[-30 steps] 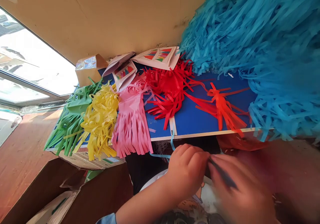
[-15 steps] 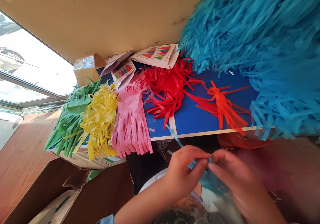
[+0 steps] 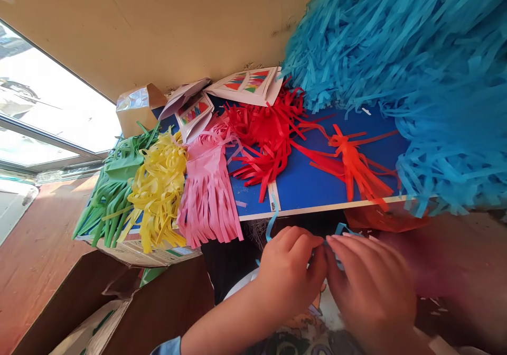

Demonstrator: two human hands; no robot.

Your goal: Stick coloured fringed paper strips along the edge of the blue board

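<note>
Below the table's front edge, my left hand (image 3: 291, 270) and my right hand (image 3: 372, 281) meet fingertip to fingertip. Both are closed in a pinch on a blue tissue-paper tassel, mostly hidden by the fingers. One of its strips (image 3: 271, 224) rises past my left knuckles toward the table edge. A short blue loop (image 3: 343, 229) pokes up above my right fingers. On the table nearest my hands lies an orange-red tassel (image 3: 351, 159), pinched in at its upper part with its strips spread out.
A blue tabletop (image 3: 301, 186) bears green (image 3: 114, 186), yellow (image 3: 160, 186), pink (image 3: 208, 186) and red (image 3: 269, 138) fringed paper. A large blue fringe heap (image 3: 396, 48) fills the right. Printed packets (image 3: 249, 88) lean at the wall. An open cardboard box (image 3: 166, 302) stands lower left.
My right hand has turned so its back shows more, its fingers now over the blue tassel. The tassel's hanging part is no longer visible. The blue strip by my left hand has curled upward.
</note>
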